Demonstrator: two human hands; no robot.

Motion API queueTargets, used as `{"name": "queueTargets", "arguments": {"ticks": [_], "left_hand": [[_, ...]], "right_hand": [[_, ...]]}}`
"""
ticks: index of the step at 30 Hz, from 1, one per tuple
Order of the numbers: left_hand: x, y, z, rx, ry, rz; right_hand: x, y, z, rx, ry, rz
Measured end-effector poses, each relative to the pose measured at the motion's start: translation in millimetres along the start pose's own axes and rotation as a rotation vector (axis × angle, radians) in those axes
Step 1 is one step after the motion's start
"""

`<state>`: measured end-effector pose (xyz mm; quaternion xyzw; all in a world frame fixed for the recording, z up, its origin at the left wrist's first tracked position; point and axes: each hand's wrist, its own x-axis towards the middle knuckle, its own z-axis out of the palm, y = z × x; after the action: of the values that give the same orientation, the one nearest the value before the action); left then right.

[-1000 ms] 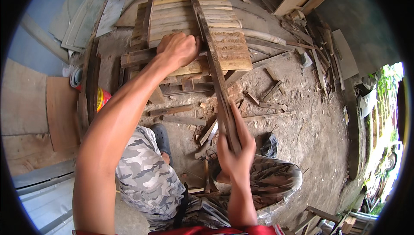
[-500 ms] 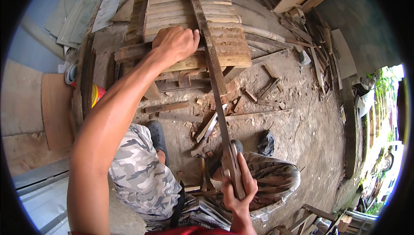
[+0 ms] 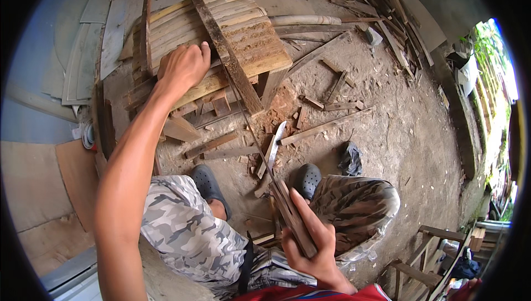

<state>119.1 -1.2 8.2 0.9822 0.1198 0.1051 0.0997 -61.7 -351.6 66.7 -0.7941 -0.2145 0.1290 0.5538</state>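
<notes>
My right hand (image 3: 312,245) is closed around the brown wooden handle of a handsaw (image 3: 256,138). The long thin saw blade, seen nearly edge-on, runs forward to the side of a dark wooden plank (image 3: 218,38). My left hand (image 3: 182,69) is closed, thumb up, on a dark wooden crosspiece (image 3: 139,93) just left of that plank; the fingers' undersides are hidden. Both timbers rest on a low slatted wooden bench (image 3: 243,38) strewn with sawdust. A second upright-looking strip (image 3: 146,30) stands at the bench's left.
A bare machete-like blade (image 3: 279,135) lies on the floor between my feet and the bench, among wood offcuts (image 3: 326,127). A crumpled dark bag (image 3: 350,159) is beside my right foot. Boards lean at the left wall (image 3: 83,63); a wooden frame (image 3: 423,257) stands at lower right.
The view has shifted, so the bench and plank appear farther left. The saw has turned more edge-on and angles further left. Both hands keep their grips.
</notes>
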Motion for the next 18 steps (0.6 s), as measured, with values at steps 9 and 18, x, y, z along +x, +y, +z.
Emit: {"name": "queueTargets", "arguments": {"ticks": [9,18], "left_hand": [[12.9,-24.5,13.7,0.063,-0.019,0.036],[0.9,5.3,-8.1,-0.023,-0.115,-0.123]], "right_hand": [[167.7,14.3,62.1,0.177,0.190,-0.113],[27.4,28.4,20.9,0.057,0.013,-0.074]]}}
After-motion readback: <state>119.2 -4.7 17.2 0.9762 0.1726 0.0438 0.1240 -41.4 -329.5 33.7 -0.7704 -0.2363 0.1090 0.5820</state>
